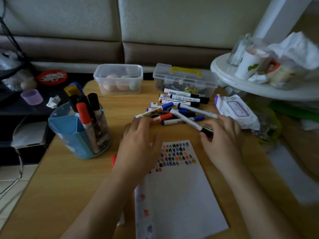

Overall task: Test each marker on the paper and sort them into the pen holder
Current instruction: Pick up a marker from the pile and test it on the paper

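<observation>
About a dozen markers sit in the pen holder point(77, 135) at centre left and the paper point(181, 195) below carries rows of test scribbles, but a pile of markers point(177, 107) at centre waits on the tabletop point(69, 187), so I judge roughly half remains. The right hand point(222, 137) curls its fingers round a black-capped marker point(191, 122) at the pile's edge. The left hand point(138, 145) reaches in, fingers loosely spread, seemingly empty.

Dim room; cream sofa point(69, 18); wooden table point(69, 178)
</observation>
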